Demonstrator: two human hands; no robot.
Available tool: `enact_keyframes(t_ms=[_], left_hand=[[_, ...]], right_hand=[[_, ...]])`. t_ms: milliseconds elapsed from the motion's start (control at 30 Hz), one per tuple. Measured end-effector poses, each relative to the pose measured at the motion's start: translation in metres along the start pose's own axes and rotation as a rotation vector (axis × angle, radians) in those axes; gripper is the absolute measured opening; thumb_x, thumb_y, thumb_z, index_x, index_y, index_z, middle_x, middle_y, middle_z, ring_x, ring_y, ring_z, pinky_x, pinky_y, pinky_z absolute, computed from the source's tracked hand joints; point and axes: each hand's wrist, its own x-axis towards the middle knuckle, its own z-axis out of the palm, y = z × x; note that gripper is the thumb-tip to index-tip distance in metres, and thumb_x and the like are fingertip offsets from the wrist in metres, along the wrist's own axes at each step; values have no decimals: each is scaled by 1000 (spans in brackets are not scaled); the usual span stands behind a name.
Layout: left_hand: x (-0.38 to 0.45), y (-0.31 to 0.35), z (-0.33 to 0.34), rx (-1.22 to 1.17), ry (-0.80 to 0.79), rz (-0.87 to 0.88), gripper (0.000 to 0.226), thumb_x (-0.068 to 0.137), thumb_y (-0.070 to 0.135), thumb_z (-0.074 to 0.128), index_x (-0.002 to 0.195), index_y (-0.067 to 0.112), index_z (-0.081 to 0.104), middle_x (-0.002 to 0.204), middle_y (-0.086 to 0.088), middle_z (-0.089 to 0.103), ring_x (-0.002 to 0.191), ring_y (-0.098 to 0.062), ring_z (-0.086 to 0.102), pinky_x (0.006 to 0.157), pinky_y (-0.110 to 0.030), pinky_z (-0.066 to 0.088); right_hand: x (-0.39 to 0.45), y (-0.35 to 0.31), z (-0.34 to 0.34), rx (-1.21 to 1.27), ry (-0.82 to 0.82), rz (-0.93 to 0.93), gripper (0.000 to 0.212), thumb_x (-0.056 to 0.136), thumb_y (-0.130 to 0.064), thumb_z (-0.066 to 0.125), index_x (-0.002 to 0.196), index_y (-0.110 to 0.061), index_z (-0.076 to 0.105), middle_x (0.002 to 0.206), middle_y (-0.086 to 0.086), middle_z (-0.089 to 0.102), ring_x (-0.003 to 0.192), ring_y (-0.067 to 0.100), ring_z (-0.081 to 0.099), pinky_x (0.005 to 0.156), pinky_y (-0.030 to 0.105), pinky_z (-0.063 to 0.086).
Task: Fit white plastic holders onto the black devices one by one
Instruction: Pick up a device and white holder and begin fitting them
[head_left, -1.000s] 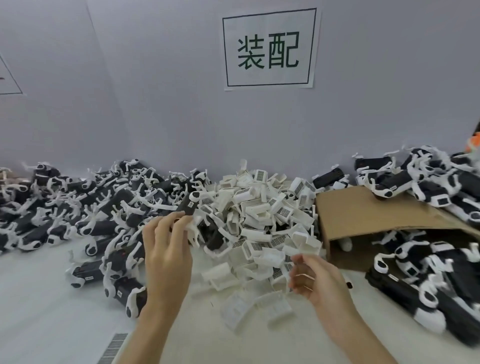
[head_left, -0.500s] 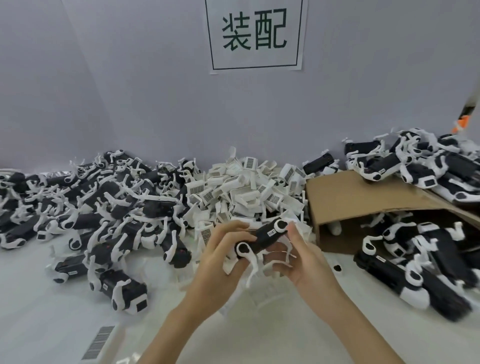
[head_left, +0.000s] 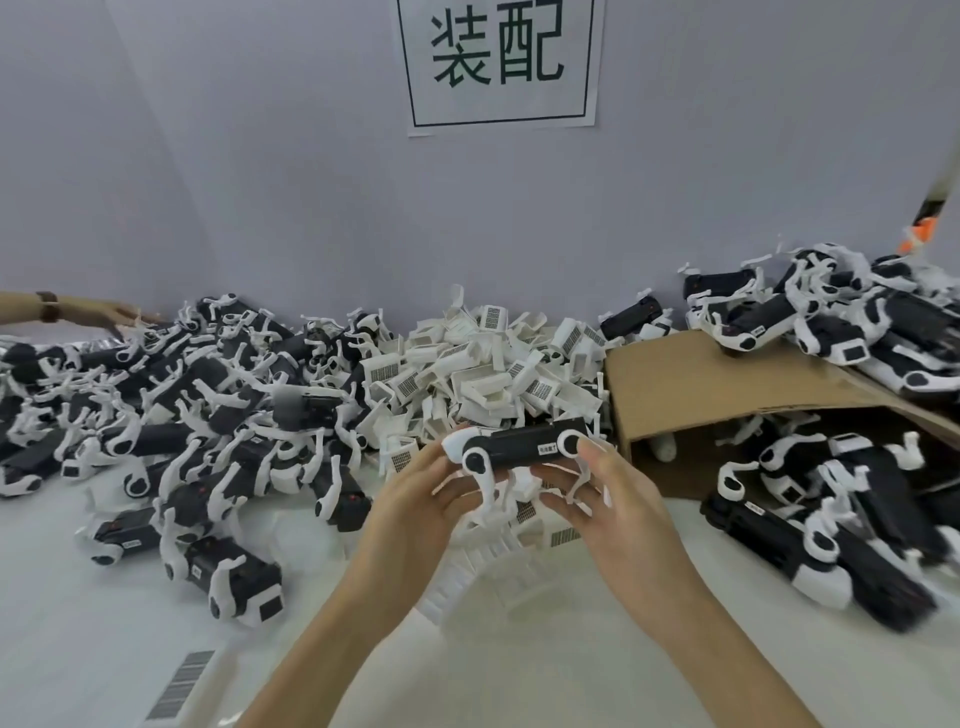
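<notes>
Both hands grip one black device (head_left: 519, 448) level above the worktop (head_left: 78, 649): left hand (head_left: 415, 501) on its left end, right hand (head_left: 608, 499) on its right end. White plastic holders (head_left: 483, 364) heaped just behind the hands; cardboard box (head_left: 696, 384) right of them.

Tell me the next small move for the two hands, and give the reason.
Probably free the right hand and reach to the pile of white holders just behind. The black device is held level between both hands, the left hand at its other end, and I cannot see a loose holder in either hand.
</notes>
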Motion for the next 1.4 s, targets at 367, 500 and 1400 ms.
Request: enact_keyframes(t_ms=[367, 500, 1400], left_hand=[[-8, 1, 10, 154, 233, 31, 55, 77, 64, 78, 98, 14, 70, 86, -1, 66, 78, -14, 62, 89, -38, 47], [-10, 1, 9, 159, 228, 29, 60, 77, 65, 80, 102, 12, 70, 93, -12, 67, 85, -18, 63, 88, -38, 48], [-7, -5, -10, 1246, -54, 897, 97, 78, -13, 85, 155, 26, 41, 157, 17, 40, 142, -11, 49, 114, -29, 46]], right_hand=[[-2, 11, 0, -259, -62, 115, 58, 83, -61, 74, 111, -10, 78, 103, 21, 77, 92, 30, 75, 75, 33, 59], [-2, 12, 2, -242, -80, 126, 68, 78, -63, 77, 119, -9, 73, 107, 20, 77, 91, 28, 75, 73, 31, 59], [-2, -7, -17, -599, -194, 10, 118, 59, -78, 86, 158, -49, 29, 158, 1, 47, 127, 21, 64, 106, 45, 54]])
